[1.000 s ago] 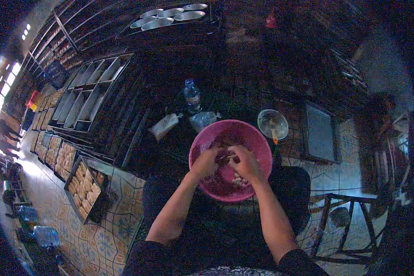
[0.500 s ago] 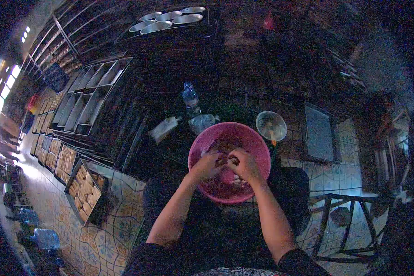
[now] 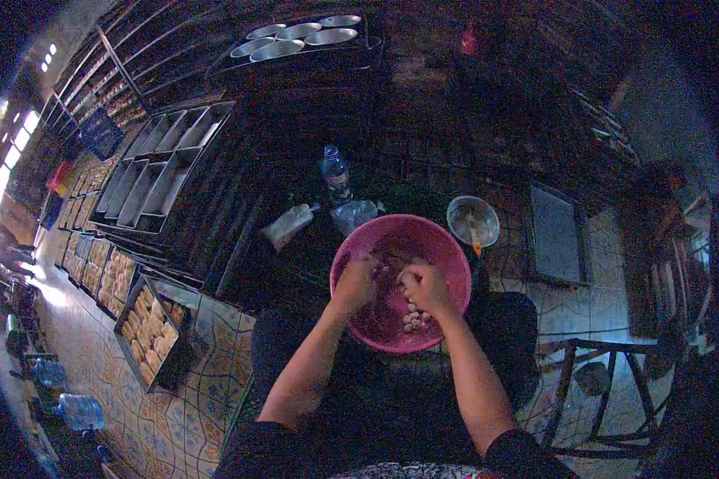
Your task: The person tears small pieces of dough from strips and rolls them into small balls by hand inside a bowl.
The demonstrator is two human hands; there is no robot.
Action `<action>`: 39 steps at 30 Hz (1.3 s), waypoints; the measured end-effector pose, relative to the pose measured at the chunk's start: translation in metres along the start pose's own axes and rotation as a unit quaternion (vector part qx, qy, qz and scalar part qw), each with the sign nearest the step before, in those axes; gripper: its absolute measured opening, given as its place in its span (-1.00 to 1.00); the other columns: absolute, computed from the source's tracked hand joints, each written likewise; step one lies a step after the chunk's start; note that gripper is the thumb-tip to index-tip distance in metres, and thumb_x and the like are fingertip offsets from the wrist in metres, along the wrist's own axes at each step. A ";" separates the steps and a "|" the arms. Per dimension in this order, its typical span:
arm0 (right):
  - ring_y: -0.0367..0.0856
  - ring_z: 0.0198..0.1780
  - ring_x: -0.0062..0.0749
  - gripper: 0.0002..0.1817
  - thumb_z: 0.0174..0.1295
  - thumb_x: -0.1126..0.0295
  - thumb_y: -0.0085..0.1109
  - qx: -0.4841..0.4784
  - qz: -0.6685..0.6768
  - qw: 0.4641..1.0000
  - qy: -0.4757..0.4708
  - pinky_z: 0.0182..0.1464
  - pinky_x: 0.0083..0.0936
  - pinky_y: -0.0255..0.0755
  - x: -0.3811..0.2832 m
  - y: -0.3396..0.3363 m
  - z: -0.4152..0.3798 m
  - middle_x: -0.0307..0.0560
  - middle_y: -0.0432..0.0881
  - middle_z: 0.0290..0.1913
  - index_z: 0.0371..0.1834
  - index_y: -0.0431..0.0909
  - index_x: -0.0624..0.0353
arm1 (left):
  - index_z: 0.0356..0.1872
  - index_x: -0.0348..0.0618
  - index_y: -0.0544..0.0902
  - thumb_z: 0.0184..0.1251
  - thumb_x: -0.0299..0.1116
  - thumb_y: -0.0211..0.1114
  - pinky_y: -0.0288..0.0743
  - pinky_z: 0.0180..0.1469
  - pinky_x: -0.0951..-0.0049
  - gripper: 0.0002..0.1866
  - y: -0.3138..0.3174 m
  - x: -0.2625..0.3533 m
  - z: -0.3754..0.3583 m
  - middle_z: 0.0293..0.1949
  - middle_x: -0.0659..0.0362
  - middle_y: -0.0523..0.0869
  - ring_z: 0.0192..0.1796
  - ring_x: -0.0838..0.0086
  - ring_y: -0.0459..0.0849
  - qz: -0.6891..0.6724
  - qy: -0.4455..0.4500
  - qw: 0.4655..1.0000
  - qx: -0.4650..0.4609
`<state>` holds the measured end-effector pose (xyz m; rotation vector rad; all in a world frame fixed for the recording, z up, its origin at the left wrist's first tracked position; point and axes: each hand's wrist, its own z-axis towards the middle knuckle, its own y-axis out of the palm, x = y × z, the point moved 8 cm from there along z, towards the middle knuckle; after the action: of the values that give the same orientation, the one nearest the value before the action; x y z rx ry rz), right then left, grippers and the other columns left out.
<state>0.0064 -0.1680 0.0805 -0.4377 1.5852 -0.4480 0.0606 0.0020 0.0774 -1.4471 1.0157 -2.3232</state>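
Observation:
A pink basin (image 3: 458, 275) stands in front of me, close to my knees, with both hands inside it. Several small, pale, round pieces (image 3: 413, 320) lie in its lower right part; what they are I cannot make out. My left hand (image 3: 355, 285) is over the basin's left side, fingers curled and somewhat blurred, their contents hidden. On the right side, my right hand (image 3: 427, 287) is closed, thumb and fingers together, just above the pale pieces. A gap separates the two hands.
Behind the basin are a clear plastic bottle (image 3: 335, 174) and plastic bags (image 3: 290, 225). Right of it sits a metal bowl (image 3: 462, 211) with an orange-handled utensil (image 3: 476, 243). Bread trays (image 3: 161, 369) and metal moulds (image 3: 166, 180) stand left; a metal frame (image 3: 563, 383) stands right.
My hands, close together before, have moved apart, the left one leftward. More of the pale pieces now show below my right hand. The view has shifted slightly.

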 end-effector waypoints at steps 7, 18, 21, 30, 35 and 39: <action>0.71 -0.06 -0.45 -0.68 0.45 0.39 0.16 0.004 0.329 0.935 0.131 0.04 -0.47 0.59 -0.018 -0.020 -0.008 -0.14 0.75 -0.04 0.21 0.63 0.22 | 0.00 -0.23 0.68 0.45 -0.28 0.12 0.59 0.04 0.01 -0.70 0.002 0.002 -0.008 -0.01 -0.26 0.72 0.05 -0.13 0.71 0.056 -0.020 0.994 -0.087; 0.73 -0.15 -0.49 -0.67 0.45 0.14 0.23 0.030 0.298 0.953 0.042 0.06 -0.51 0.56 -0.025 -0.032 -0.003 -0.21 0.78 -0.15 -0.01 0.72 0.20 | -0.10 -0.24 0.72 0.20 -0.47 0.27 0.62 0.03 0.06 -0.75 0.081 -0.140 -0.032 -0.14 -0.16 0.78 -0.04 -0.07 0.77 -0.276 -0.200 0.939 -0.032; 0.71 -0.19 -0.50 -0.65 0.47 0.10 0.20 0.020 0.309 0.946 0.094 0.05 -0.54 0.55 -0.026 -0.041 -0.007 -0.22 0.78 -0.17 -0.09 0.74 0.19 | -0.04 -0.23 0.73 0.27 -0.44 0.29 0.62 0.03 0.13 -0.75 0.009 -0.054 -0.006 -0.16 -0.12 0.80 -0.05 0.04 0.79 -0.255 -0.085 0.959 0.089; 0.72 0.02 -0.36 -0.76 0.35 0.34 0.33 0.090 0.104 0.988 -0.070 0.15 -0.40 0.52 -0.069 -0.045 -0.020 -0.13 0.78 -0.10 0.01 0.74 0.19 | 0.09 -0.27 0.71 0.44 -0.20 0.37 0.71 -0.20 0.24 -0.62 -0.039 0.057 0.012 -0.11 0.01 0.82 -0.28 0.28 0.81 -0.205 -0.070 0.968 -0.128; 0.73 0.03 -0.25 -0.66 0.20 0.47 0.41 0.107 0.042 0.983 -0.146 0.17 -0.35 0.53 -0.089 -0.049 -0.028 -0.02 0.76 -0.02 0.06 0.71 0.21 | 0.05 -0.26 0.71 0.46 -0.18 0.36 0.60 -0.74 0.24 -0.65 -0.016 0.052 0.006 -0.20 0.01 0.79 -0.68 0.37 0.65 -0.278 -0.184 0.938 -0.090; 0.74 0.01 -0.23 -0.65 0.15 0.48 0.45 0.134 -0.004 0.976 -0.175 0.08 -0.36 0.59 -0.099 -0.054 -0.034 -0.01 0.74 -0.01 0.04 0.71 0.22 | 0.02 -0.26 0.71 0.46 -0.17 0.36 0.57 -0.82 0.22 -0.66 -0.009 0.036 0.006 -0.26 0.03 0.77 -0.75 0.39 0.60 -0.357 -0.248 0.897 -0.082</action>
<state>-0.0213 -0.1601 0.1947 -0.2975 1.1645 -0.5506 0.0494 -0.0130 0.1102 -2.6594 0.5915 -2.0649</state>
